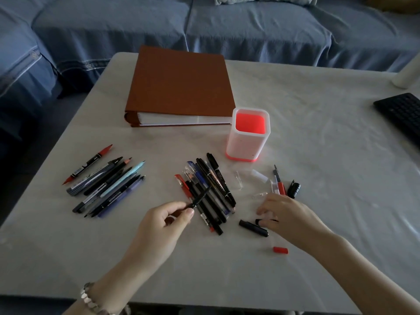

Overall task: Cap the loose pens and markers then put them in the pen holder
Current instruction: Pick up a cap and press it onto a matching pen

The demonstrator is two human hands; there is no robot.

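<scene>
My left hand [168, 221] pinches the lower end of a thin black pen [200, 197] and holds it tilted over the middle pile of pens [213, 185]. A second pile of pens and markers [106, 185] lies to the left. My right hand [286, 214] hovers low over the loose caps with fingers apart, and its thumb touches a small black cap [258, 221]. A longer black cap [253, 227] lies just below it, a red cap [280, 250] nearer me. Clear caps [260, 175], a red pen [280, 185] and a black cap [294, 189] lie beyond. The white pen holder [241, 146] with a red inside stands upright behind.
A thick brown binder [179, 87] lies behind the holder. A black keyboard [402, 114] and a white cylinder [406, 73] sit at the right edge. A blue covered sofa [227, 30] runs along the far and left sides of the white table [318, 133].
</scene>
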